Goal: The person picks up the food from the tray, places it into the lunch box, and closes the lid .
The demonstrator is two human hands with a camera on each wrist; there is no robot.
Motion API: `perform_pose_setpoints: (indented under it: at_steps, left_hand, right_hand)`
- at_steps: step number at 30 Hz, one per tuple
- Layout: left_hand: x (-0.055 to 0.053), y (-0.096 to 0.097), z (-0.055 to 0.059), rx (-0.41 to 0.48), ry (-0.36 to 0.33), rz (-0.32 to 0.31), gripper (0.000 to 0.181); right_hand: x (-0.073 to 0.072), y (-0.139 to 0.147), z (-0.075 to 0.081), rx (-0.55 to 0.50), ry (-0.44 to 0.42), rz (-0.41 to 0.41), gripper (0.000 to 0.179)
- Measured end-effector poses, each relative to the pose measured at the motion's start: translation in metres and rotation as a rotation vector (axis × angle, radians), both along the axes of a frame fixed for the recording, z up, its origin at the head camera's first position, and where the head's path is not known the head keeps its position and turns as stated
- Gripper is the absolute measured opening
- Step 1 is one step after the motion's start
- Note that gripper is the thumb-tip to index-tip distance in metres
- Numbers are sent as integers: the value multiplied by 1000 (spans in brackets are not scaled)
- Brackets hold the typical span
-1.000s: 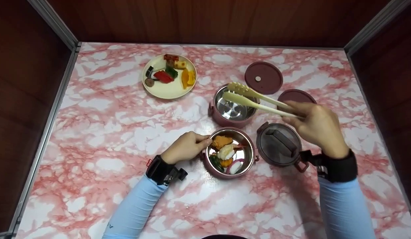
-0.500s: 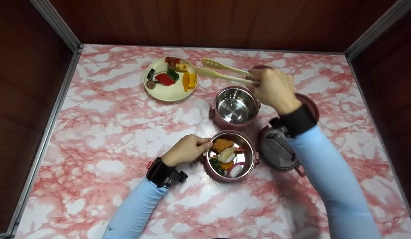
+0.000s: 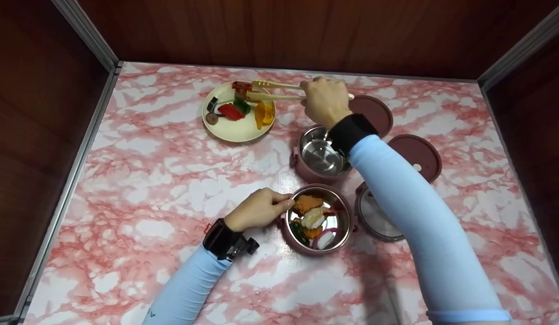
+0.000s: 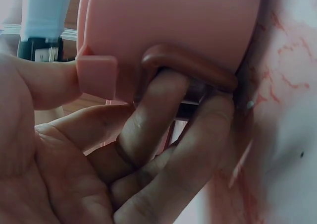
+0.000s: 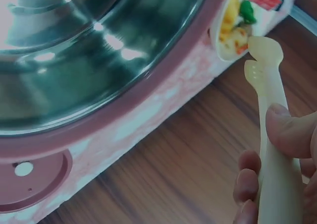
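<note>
My left hand [image 3: 259, 210] holds the near pink food container [image 3: 317, 251] at its left side. In the left wrist view fingers [image 4: 161, 97] are hooked into the container's handle [image 4: 190, 68], with the thumb by a clip [image 4: 97, 76]. Food pieces lie inside, among them a breaded orange-brown piece [image 3: 309, 204] and a shrimp-like piece [image 3: 313, 218]. My right hand [image 3: 325, 100] grips pale yellow tongs [image 3: 281, 97], their spread tips over the right back of a cream plate [image 3: 238, 134]. The plate bears red pepper [image 3: 230, 111], green pepper [image 3: 242, 105] and yellow pieces [image 3: 264, 113].
A second pink container [image 3: 317, 174] with a bare steel inside stands behind the first, under my right wrist. Two dark red lids [image 3: 376, 113] lie to its right. A grey lid [image 3: 374, 219] is partly covered by my right sleeve. A wooden wall [image 3: 279, 36] borders the back.
My right hand has carried the tongs leftward and back, from above the rear container to the plate. My left hand stays on the near container. The view has shifted slightly.
</note>
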State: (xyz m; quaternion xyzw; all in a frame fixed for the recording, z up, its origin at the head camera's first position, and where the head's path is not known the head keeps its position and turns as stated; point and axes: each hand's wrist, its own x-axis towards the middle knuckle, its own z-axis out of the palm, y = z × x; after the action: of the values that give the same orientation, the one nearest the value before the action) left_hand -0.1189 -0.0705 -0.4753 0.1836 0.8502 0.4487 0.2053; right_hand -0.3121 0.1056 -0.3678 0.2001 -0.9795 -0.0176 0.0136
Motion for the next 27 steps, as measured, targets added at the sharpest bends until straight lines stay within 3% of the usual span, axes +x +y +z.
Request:
perform_pose_setpoints:
  at_steps: [7,12,16,22,27]
  left_hand:
    - [0,1,-1,-4,8,-4,33]
    - [-1,-1,-2,-20,25,8,34]
    - [-1,0,-3,-21,46,1,34]
    - [-1,0,-3,-19,24,1,35]
    - [-1,-1,-3,-11,22,3,33]
  right_hand:
    - [-5,-18,-10,85,84,41,19]
    - [-6,-24,-14,63,175,48,19]
    - [-3,-22,-10,54,194,37,20]
    - [6,-14,12,17,97,0,16]
    - [20,-1,56,26,-74,-62,30]
